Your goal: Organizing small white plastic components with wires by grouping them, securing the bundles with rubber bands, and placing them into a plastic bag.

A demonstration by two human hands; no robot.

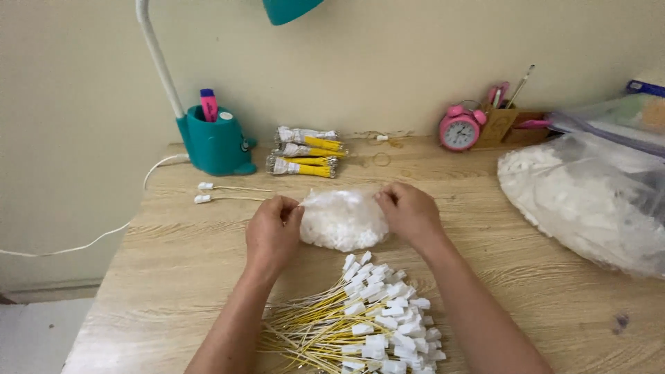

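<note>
My left hand [273, 232] and my right hand [410, 211] each pinch an upper edge of a small clear plastic bag [343, 220] filled with small white pieces, resting on the wooden desk [173, 263]. The left hand grips its left side, the right hand its right side. In front of the bag, between my forearms, lies a pile of thin yellow wires with white tips [360, 322].
Two single white-tipped wires [208, 192] lie at the left. Wrapped yellow wire bundles [305, 161] sit at the back beside a teal lamp base [216, 142] with a pink marker. A pink alarm clock [460, 129], a pen holder [500, 118] and a large plastic bag [589, 201] stand at the right.
</note>
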